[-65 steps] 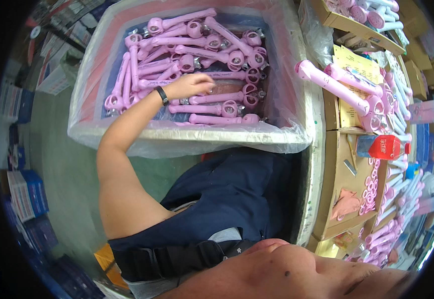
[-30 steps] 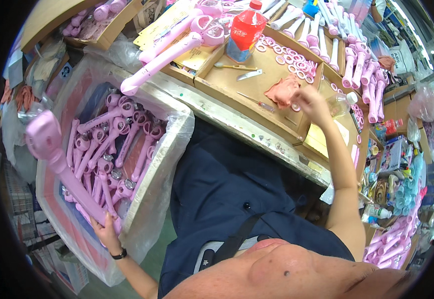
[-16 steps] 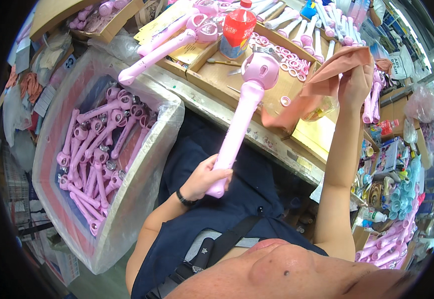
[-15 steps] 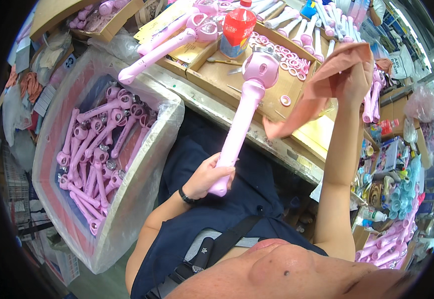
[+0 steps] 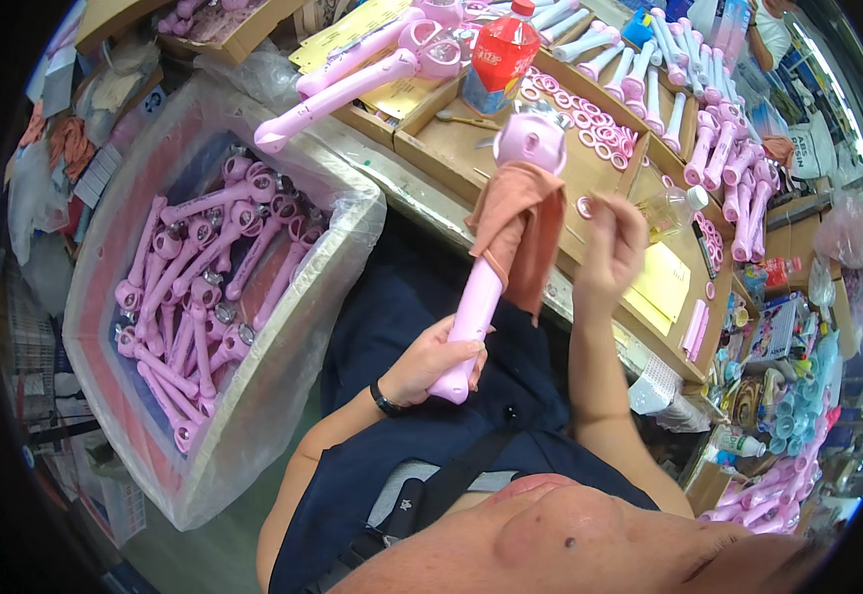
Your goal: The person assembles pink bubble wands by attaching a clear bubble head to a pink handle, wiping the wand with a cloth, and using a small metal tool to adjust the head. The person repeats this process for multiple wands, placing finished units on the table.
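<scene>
The left hand [image 5: 436,362] closes around the lower handle of a smooth, glossy pink plastic wand [image 5: 473,315], held aslant in front of the body, its rounded head uppermost. A soft, creased orange cloth [image 5: 522,233] drapes around the upper shaft, just under that head. The right hand [image 5: 611,247], blurred, is raised beside the cloth, fingers loosely bent and parted, with nothing visible in its grasp. To the left, a bin [image 5: 253,411] lined with crinkled clear film holds a jumble of similar wands [image 5: 194,332]. The worn-edged tabletop [image 5: 421,205] carries shallow cardboard trays [image 5: 451,153], thin pink rings [image 5: 595,124] and a red-labelled bottle [image 5: 501,57]. Farther off stand pale handles [image 5: 654,89] and bagged goods [image 5: 847,230].
</scene>
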`<state>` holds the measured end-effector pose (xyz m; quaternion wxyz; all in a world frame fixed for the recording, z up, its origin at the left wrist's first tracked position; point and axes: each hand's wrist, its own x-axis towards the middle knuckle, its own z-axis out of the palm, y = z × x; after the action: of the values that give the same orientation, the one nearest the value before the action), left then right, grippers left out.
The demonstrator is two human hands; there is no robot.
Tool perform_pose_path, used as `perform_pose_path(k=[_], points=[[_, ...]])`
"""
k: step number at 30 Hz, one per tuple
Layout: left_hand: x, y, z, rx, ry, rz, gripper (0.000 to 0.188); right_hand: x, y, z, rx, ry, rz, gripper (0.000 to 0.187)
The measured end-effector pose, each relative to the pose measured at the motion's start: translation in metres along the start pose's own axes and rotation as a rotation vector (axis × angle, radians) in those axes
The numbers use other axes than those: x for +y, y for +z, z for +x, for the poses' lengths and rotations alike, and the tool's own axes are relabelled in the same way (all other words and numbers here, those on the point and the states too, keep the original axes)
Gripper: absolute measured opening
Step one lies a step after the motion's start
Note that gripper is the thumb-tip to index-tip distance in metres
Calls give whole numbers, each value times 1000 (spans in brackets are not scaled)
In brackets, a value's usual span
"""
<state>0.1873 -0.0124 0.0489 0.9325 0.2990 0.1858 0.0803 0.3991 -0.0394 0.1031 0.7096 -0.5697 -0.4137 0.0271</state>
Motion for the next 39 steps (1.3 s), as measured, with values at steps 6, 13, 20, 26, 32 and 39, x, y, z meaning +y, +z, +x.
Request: perform_pose_path(k=[6, 13, 20, 26, 32, 39], points=[[-6, 5, 18, -7, 16, 173, 38, 10, 15, -49, -43, 724, 450, 52], [-9, 2, 24, 106, 231, 692, 44, 49, 20, -1, -56, 926, 1012, 41], [3, -6, 32, 525, 543, 1434, 54, 2, 64, -57, -107, 610, 453, 24], [-12, -7, 17, 394, 781, 1360, 50, 41, 18, 17, -79, 525, 866, 43], [-29, -17, 38, 453, 1285, 662, 37, 25, 53, -7, -111, 679, 906, 29], [-30, -17, 41, 502, 1046, 348, 48, 6, 65, -98, -345, 699, 554, 31]])
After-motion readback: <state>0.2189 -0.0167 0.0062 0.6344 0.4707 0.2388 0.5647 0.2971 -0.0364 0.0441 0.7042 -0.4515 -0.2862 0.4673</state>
